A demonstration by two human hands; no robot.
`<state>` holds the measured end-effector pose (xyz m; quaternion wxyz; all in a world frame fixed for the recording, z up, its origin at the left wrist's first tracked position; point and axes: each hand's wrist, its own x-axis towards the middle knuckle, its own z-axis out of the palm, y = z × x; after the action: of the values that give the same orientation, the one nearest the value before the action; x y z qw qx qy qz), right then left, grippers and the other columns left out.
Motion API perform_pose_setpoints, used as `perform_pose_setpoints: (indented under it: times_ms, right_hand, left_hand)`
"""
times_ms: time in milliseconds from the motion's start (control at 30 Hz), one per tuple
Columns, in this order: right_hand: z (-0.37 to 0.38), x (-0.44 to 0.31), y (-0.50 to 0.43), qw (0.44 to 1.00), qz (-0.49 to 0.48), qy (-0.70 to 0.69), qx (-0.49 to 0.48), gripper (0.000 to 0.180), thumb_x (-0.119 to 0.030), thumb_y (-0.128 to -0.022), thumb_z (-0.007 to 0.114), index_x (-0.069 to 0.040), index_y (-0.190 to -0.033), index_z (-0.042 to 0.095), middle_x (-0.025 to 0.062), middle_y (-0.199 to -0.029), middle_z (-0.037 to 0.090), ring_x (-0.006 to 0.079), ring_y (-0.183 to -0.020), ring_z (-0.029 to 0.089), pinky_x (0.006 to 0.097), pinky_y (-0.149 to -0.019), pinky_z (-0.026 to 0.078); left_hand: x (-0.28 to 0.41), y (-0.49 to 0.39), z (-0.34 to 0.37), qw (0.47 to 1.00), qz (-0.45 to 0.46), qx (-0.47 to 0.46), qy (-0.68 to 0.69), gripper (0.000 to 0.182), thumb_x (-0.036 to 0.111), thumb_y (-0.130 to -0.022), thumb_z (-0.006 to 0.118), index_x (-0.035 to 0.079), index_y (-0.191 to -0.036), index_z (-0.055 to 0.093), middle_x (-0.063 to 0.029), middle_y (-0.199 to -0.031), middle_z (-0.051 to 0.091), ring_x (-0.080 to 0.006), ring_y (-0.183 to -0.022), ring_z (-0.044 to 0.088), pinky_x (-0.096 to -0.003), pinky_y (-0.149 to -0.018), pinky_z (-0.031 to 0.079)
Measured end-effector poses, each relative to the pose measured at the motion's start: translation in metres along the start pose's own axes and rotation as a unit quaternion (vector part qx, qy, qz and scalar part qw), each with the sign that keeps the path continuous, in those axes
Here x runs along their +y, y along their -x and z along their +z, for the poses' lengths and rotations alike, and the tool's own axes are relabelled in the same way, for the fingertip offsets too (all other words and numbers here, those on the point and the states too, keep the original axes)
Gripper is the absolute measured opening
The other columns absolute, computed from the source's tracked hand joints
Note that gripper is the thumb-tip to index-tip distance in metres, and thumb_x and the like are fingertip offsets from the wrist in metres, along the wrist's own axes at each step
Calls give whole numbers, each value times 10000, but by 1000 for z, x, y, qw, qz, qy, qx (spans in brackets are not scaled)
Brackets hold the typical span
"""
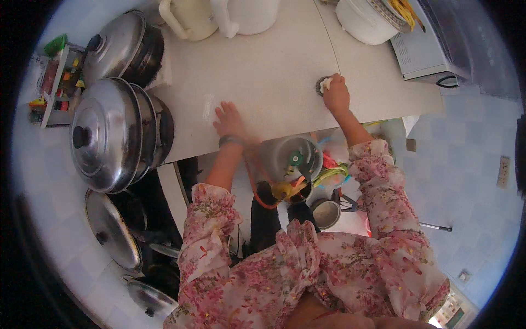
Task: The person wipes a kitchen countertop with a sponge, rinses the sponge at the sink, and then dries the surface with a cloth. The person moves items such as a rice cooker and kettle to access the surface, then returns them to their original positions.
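In my right hand (337, 95) is a small round scrubbing brush (320, 87) with dark bristles and a pale top. It touches the pale countertop (267, 78), close to a seam that runs away from me. My fingers wrap around the pale top and partly hide it. My left hand (228, 120) rests palm down on the same countertop, fingers apart and holding nothing. A dark band circles that wrist. Just beyond the left fingertips, a whitish shiny patch (208, 107) marks the surface.
Lidded metal pots (107, 135) stand along the left. Two pale jugs (250, 16), a white pot (361, 24) and a grey appliance (423, 45) line the far side. Below the counter edge are a grey gas cylinder (273, 154), an orange hose (257, 185) and a small saucepan (326, 214).
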<state>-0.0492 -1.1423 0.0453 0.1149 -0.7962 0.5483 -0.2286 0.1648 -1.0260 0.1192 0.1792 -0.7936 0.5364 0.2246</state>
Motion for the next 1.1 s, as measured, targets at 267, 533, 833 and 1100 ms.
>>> perform_pose_setpoints:
  times_ms: [267, 533, 833, 1100]
  right_hand:
    - [1, -45, -1, 998, -51, -9, 31, 298, -54, -771, 601, -34, -1051, 499, 177, -1029, 578, 346, -936, 606, 455, -719, 507]
    - [-42, -49, 2, 978, 30, -2, -207, 371, -107, -829, 559, -50, -1187, 481, 214, -1081, 537, 388, -1031, 561, 459, -883, 472]
    - [-33, -64, -5, 984, 10, 6, -178, 233, -99, -832, 556, -50, -1048, 484, 189, -1061, 514, 371, -995, 555, 481, -816, 476]
    - [3, -55, -42, 992, 25, 14, -126, 219, -78, -841, 524, -49, -1056, 489, 191, -1022, 519, 368, -915, 586, 472, -764, 494]
  left_hand:
    - [-1, 2, -2, 1000, 5, 4, 3, 1437, 595, -430, 858, 2, -1472, 65, -187, -1549, 94, -373, -1420, 151, -523, -1069, 313]
    - [-3, 1, 2, 999, 0, 10, 33, 1429, 570, -422, 870, 18, -1474, 75, -187, -1547, 108, -366, -1423, 143, -536, -1076, 297]
    - [-2, -1, 1, 1000, -5, -7, 11, 1443, 596, -431, 854, 24, -1481, 46, -186, -1556, 74, -361, -1428, 131, -537, -1077, 294]
    - [-1, -1, 0, 1000, -6, 7, 0, 1443, 589, -417, 862, 19, -1476, 65, -183, -1550, 99, -348, -1428, 134, -518, -1063, 321]
